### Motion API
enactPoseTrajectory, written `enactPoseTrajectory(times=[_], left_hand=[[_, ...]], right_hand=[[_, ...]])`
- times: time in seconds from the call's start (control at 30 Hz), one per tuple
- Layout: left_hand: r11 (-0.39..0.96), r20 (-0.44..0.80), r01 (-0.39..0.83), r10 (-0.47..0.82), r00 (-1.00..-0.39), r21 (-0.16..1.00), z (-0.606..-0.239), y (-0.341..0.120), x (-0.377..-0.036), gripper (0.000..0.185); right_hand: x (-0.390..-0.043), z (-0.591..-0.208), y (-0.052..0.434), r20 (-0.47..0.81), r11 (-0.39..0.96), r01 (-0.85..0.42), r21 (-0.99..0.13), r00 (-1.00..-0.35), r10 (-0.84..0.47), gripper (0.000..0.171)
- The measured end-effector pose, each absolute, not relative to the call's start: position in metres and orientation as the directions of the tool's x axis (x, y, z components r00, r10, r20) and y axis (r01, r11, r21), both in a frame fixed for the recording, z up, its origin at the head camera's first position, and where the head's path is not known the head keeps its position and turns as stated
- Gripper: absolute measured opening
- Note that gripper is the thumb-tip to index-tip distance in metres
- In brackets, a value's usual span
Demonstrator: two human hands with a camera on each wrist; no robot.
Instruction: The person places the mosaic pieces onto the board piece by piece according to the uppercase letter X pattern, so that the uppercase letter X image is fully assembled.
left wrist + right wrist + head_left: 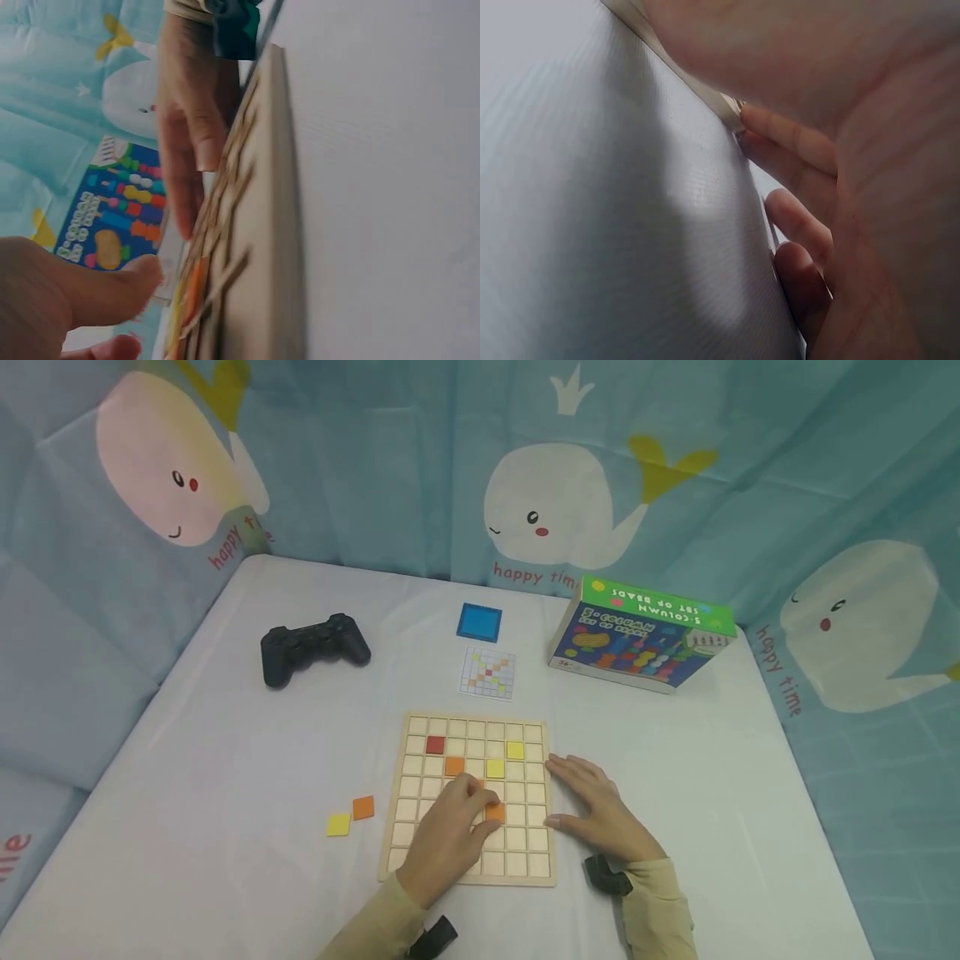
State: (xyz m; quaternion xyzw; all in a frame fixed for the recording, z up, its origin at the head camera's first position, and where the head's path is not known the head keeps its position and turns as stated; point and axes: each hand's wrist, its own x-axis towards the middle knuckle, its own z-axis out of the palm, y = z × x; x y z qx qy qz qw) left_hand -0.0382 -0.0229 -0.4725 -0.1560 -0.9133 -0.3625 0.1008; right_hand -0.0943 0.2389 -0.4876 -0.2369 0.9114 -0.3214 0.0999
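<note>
A wooden grid board (517,882) lies on the white table. Over its lower middle is my left hand (448,835), fingers bent, thumb and index finger beside an orange tile (496,813) in a cell. In the left wrist view a gap shows between the thumb (131,289) and that board. The same hand partly hides another orange tile above. Farther up sit a red tile (435,745), an orange tile (454,766) and two yellow tiles (506,760). My right hand (603,812) rests with spread fingers along the board's right edge, fingertips right at the rim.
Left of the board lie a loose orange tile (363,807) and a yellow tile (338,825). A pattern card (487,673) and a blue square tray (479,622) lie behind it. A black game controller (315,648) is at back left, a bead-set box (637,639) at back right.
</note>
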Motion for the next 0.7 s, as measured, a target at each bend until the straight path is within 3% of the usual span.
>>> enactPoseTrajectory(times=[0.13, 0.23, 0.37, 0.5, 0.7], left_hand=[[0.714, 0.379, 0.348, 0.124, -0.917, 0.608, -0.464, -0.042, -0.028, 0.027], [0.778, 0.388, 0.241, -0.005, -0.921, 0.581, -0.46, -0.066, -0.018, 0.033], [0.812, 0.249, -0.042, -0.227, -0.942, 0.583, -0.46, -0.101, -0.002, 0.043], [0.781, 0.052, -0.294, -0.384, -0.922, 0.551, -0.464, -0.123, 0.011, 0.05], [0.758, 0.0, -0.371, -0.439, -0.898, 0.536, -0.471, -0.131, 0.019, 0.051]], right_hand=[[-0.094, -0.488, 0.238, -0.035, 0.684, -0.364, -0.632, -0.868, -0.495, 0.079], [-0.093, -0.487, 0.238, -0.037, 0.691, -0.369, -0.622, -0.868, -0.496, 0.08], [-0.094, -0.487, 0.238, -0.032, 0.694, -0.374, -0.615, -0.867, -0.496, 0.08], [-0.094, -0.486, 0.239, -0.025, 0.695, -0.376, -0.614, -0.87, -0.493, 0.08], [-0.093, -0.485, 0.238, -0.031, 0.688, -0.371, -0.624, -0.868, -0.496, 0.08]])
